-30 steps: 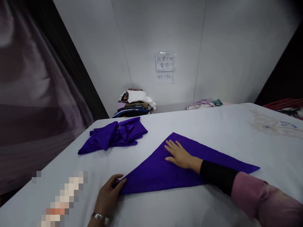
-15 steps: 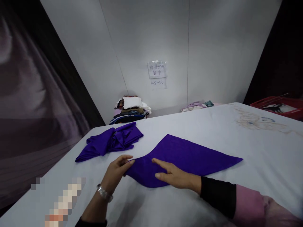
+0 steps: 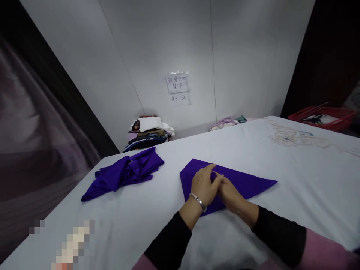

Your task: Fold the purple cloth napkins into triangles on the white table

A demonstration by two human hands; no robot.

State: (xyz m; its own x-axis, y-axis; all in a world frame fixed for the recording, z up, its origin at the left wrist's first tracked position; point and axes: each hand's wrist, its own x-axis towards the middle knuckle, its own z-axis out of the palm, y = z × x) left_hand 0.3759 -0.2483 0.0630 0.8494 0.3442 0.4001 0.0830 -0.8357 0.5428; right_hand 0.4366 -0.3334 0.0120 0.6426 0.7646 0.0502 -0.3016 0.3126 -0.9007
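A purple cloth napkin [image 3: 242, 180] lies folded on the white-covered table in front of me, its long point reaching right. My left hand [image 3: 204, 184] is over its middle, thumb and fingers closed on a bit of the cloth brought over from the left. Against it, fingertips meeting, is my right hand [image 3: 229, 194], closed at the same bit of napkin. The cloth between the hands is mostly hidden. To the left rests a crumpled pile of purple napkins [image 3: 120, 170], touched by neither hand.
Several folded clothes [image 3: 149, 131] are stacked by the wall, with more cloth [image 3: 226, 123] further right. A red basket [image 3: 323, 116] stands at the far right. A paper sign [image 3: 178, 87] hangs on the wall. A blurred patch [image 3: 74, 242] covers something at the lower left.
My left hand has carried the napkin's left end rightward over its middle, leaving a straighter folded left edge. The right hand has moved right and closed beside it. The view has shifted slightly.
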